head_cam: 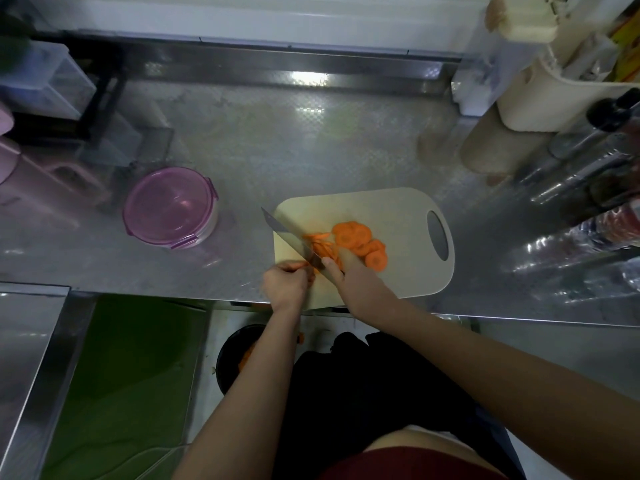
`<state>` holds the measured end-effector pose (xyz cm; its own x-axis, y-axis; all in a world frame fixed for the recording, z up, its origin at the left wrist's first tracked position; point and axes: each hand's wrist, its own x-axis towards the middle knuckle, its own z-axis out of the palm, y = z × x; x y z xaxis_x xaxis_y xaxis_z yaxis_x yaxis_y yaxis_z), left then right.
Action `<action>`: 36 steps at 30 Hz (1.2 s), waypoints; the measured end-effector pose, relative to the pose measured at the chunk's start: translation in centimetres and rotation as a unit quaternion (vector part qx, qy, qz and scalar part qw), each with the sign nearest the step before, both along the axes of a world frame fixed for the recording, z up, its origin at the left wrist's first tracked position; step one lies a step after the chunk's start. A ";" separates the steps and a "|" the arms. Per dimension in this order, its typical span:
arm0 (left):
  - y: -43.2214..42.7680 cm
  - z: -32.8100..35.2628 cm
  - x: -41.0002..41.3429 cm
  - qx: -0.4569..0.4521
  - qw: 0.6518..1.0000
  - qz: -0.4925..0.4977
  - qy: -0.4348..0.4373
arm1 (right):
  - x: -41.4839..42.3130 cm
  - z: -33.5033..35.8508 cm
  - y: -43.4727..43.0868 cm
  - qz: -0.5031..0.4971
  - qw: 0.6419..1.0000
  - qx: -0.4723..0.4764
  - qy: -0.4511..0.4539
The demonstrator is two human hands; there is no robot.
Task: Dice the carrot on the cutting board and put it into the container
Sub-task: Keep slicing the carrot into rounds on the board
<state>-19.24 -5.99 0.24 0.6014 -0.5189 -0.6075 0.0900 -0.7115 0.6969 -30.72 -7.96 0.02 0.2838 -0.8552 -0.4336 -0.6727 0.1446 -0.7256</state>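
Observation:
A beige cutting board (391, 216) lies on the steel counter with round carrot slices (360, 239) piled at its middle and thinner cut pieces (320, 245) to their left. My right hand (349, 275) grips the handle of a knife (287, 233), whose blade slants up to the left across the board's left edge. At the board's near-left corner my left hand (285, 285) has its fingers curled on a small carrot piece beside the blade. A round container with a purple lid (169, 207) stands to the left of the board, lid on.
A black bin (235, 355) with orange scraps sits on the floor below the counter edge. Bottles (588, 174) and a cream holder (561, 95) crowd the right side. A clear box (48, 77) and pink items (7, 150) stand at the far left. A green surface (128, 382) lies lower left.

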 end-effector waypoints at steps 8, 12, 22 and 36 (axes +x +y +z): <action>0.0 0.5 0.0 0.006 0.999 -0.022 -0.027 | 0.6 -0.1 -0.2 0.009 0.999 0.048 -0.002; 0.0 0.8 -0.1 0.014 0.998 -0.026 -0.048 | 1.3 -0.5 0.3 -0.020 0.997 0.019 0.070; 0.3 0.2 -0.2 -0.015 0.999 -0.024 -0.034 | 1.3 0.5 -1.3 0.015 0.999 0.037 0.004; 0.0 -1.2 0.2 -0.018 0.988 -0.129 -0.086 | -2.1 1.7 -2.5 -0.007 0.993 0.105 -0.055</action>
